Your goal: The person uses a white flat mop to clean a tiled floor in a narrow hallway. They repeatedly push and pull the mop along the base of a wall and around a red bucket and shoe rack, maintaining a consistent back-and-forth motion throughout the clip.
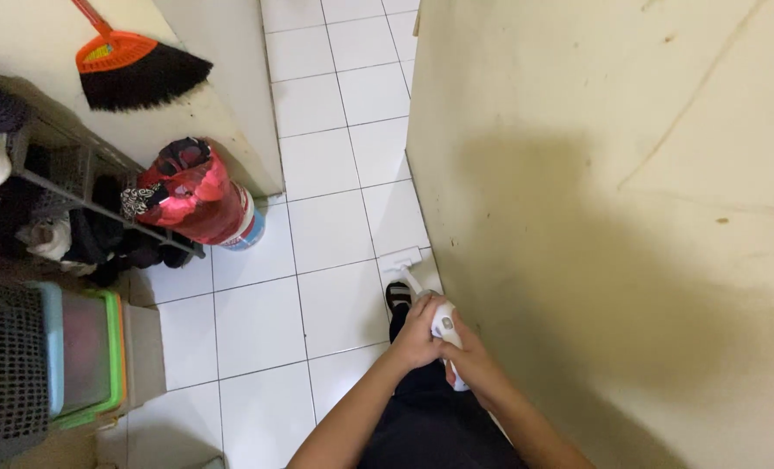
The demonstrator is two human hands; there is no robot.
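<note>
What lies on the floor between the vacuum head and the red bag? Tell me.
In the head view, only bare white floor tiles lie between the vacuum head and the red bag. Both hands grip the vacuum's handle.

Both hands sit low in the middle, the left hand (415,334) just left of the right hand (472,365), both on the vacuum (443,326). Its head (402,259) lies ahead on the floor (257,321), tight against the wall (613,217) on the right. A foot (397,298) shows just behind that head. Far left — a rack (66,187), with bins (79,352) nearer below it. A bucket (206,204) stands right of the rack, and a broom (135,69) leans beyond it, top left.
</note>
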